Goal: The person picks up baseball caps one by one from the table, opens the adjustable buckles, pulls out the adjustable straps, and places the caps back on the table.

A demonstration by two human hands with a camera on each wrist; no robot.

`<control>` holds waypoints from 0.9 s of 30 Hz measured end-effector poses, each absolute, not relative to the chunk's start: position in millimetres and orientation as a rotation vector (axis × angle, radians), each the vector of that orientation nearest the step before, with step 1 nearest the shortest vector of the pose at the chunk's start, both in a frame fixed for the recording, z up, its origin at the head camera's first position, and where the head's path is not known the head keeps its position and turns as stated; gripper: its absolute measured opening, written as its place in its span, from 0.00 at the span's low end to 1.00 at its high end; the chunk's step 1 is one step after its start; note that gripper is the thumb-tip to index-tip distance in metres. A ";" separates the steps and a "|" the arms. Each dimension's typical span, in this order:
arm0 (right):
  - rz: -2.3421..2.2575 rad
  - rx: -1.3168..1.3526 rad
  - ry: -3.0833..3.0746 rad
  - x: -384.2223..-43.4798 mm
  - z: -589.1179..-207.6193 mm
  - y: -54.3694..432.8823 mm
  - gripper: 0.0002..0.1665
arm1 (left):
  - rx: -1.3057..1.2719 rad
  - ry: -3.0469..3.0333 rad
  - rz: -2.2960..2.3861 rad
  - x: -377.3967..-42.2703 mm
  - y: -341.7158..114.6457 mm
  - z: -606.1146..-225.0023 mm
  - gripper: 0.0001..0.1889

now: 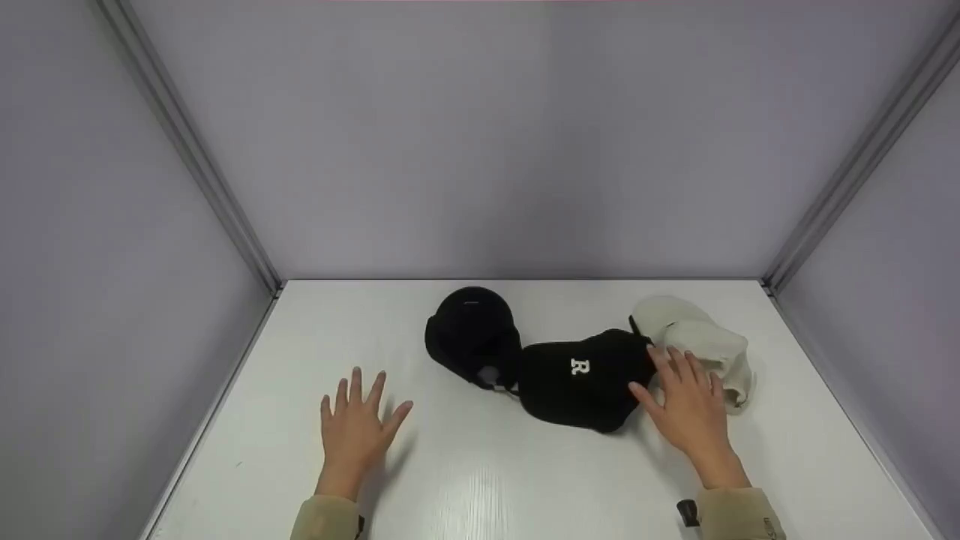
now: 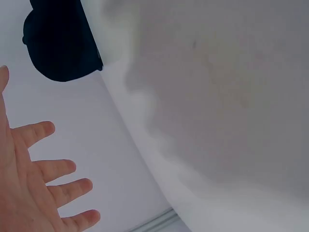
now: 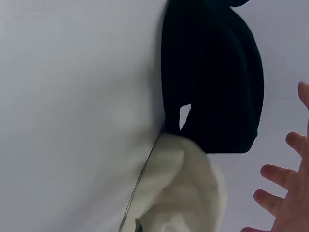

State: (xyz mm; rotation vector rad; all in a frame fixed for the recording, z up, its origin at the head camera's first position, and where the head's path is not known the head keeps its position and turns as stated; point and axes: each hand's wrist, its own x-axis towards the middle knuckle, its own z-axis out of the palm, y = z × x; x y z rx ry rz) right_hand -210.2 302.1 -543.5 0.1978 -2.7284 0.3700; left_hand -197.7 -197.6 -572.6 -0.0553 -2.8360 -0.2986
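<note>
The left hand (image 1: 354,431) is spread and released, a black cap (image 1: 472,330) ahead and to its right. An R-marked cap (image 1: 589,386) lies just left of the right hand (image 1: 688,409), equally spread and released, with a cream cap (image 1: 712,339) just beyond; whether it touches either is unclear

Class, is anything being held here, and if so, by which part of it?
Nothing is held: the left hand and the right hand are both spread, gripping nothing.
</note>
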 end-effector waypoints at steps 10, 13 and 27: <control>0.425 0.373 -2.664 -213.9 -542.5 261.4 0.38 | -0.173 -2.800 -0.280 -195.1 -170.4 -574.6 0.40; 0.430 0.444 -2.652 -214.9 -545.0 247.8 0.36 | -0.213 -2.787 -0.274 -194.9 -161.3 -576.4 0.39; 0.603 0.594 -2.809 -225.1 -554.9 187.9 0.29 | -0.352 -2.694 -0.291 -200.2 -123.0 -577.8 0.36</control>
